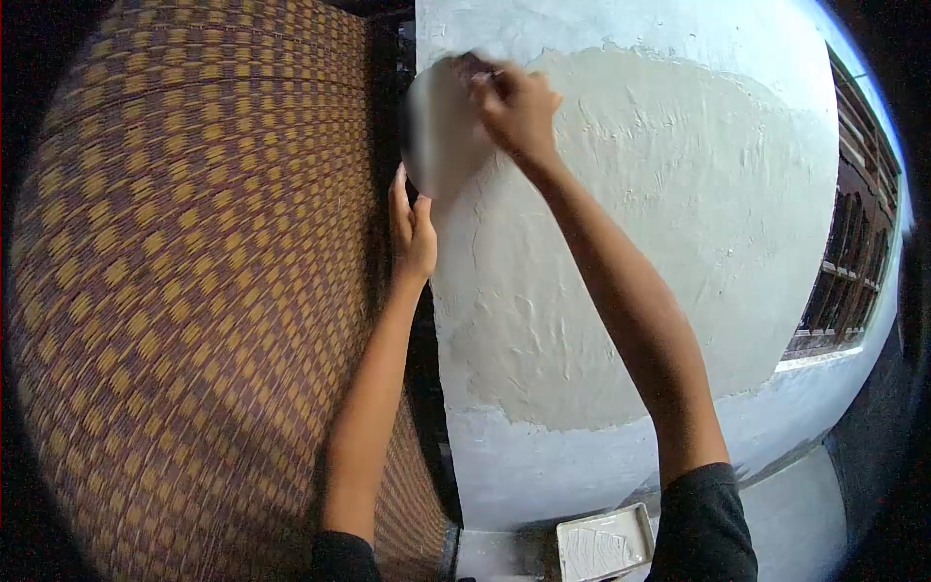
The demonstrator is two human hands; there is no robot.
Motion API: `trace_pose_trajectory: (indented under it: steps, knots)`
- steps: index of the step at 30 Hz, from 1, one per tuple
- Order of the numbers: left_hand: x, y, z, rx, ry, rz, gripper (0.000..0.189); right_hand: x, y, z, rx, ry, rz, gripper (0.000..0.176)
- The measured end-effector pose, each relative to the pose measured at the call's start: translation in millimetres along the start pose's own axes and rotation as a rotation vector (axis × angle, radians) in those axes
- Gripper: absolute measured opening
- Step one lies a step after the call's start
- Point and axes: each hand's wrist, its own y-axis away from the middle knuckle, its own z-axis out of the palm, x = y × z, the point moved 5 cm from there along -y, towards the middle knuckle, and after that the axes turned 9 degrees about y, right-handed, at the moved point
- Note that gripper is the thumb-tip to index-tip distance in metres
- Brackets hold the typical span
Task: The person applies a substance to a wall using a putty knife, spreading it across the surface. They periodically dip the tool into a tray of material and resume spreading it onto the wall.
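Note:
My right hand (519, 107) is closed around the dark handle of a plastering trowel. The trowel's greyish blade (441, 131) is smeared by motion and lies against the left edge of the wall, over the upper left of a grey-beige plaster patch (621, 233). Just below the blade is my left hand (415, 228), at the wall's corner, with its fingers stretched upward and the thumb apart. Its fingertips are at the blade's lower end; whether they touch it cannot be made out. Ridges and streaks mark the damp-looking plaster.
A brown and yellow woven mat (213, 272) hangs along the left, with a dark gap beside the wall. Pale painted wall (543, 466) surrounds the plaster. A tray (606, 545) with whitish paste stands on the floor below. At the right is a barred window (853, 223).

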Motion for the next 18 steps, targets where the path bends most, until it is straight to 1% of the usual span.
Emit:
trace_pose_trajectory:
  steps: [1,2,3,4,5,6,7,9,10,12,13,15,16,17,18]
  knots:
    - [3.4,2.4,-0.5,0.013,-0.068,-0.031,0.055,6.2,-4.5,0.2,0.000,-0.006,0.003,0.029]
    - [6.7,4.5,-3.3,0.015,-0.075,-0.031,0.055,27.4,-12.0,6.7,0.027,-0.006,0.157,0.030]
    - [9.9,8.7,-4.3,0.021,-0.053,-0.025,0.055,38.8,-13.9,-1.6,0.050,-0.007,0.310,0.031]
    - [13.7,11.6,-6.7,0.030,-0.033,-0.015,0.055,53.5,-16.3,-19.6,0.131,0.071,0.441,0.034]
    - [15.2,14.7,-9.0,0.036,-0.047,-0.014,0.055,74.6,-21.8,-29.7,0.155,-0.022,0.504,0.033]
    - [15.8,18.3,-11.5,0.029,-0.081,-0.001,0.054,79.5,-22.3,-47.0,0.200,0.001,0.529,0.031]
    - [16.2,22.5,-12.6,0.019,-0.113,0.011,0.054,81.0,-20.2,-58.7,0.308,-0.053,0.479,0.030]
    - [26.1,32.6,-12.6,0.005,-0.119,-0.003,0.053,70.5,-10.0,-75.1,0.301,-0.233,0.479,0.033]
    - [30.9,38.1,-9.9,-0.006,-0.111,-0.033,0.053,72.2,-4.1,-76.0,0.295,-0.238,0.488,0.033]
    - [32.2,48.0,-5.9,-0.029,-0.130,-0.079,0.053,73.1,9.6,-73.2,0.243,-0.532,0.431,0.035]
    - [33.9,55.5,-3.7,-0.037,-0.139,-0.088,0.053,76.4,20.9,-76.1,0.242,-0.532,0.446,0.035]
    - [42.6,71.1,2.9,-0.059,-0.110,-0.103,0.053,61.9,49.2,-91.9,0.132,-0.718,0.494,0.038]
    - [34.8,77.3,2.8,-0.083,-0.086,-0.057,0.053,59.2,61.8,-95.6,0.074,-0.730,0.516,0.038]
    - [40.0,84.3,4.4,-0.088,-0.089,-0.068,0.053,58.8,75.4,-104.0,0.071,-0.727,0.528,0.038]
    - [44.8,92.5,7.3,-0.109,-0.104,-0.106,0.052,58.9,90.5,-111.0,0.021,-0.719,0.566,0.037]
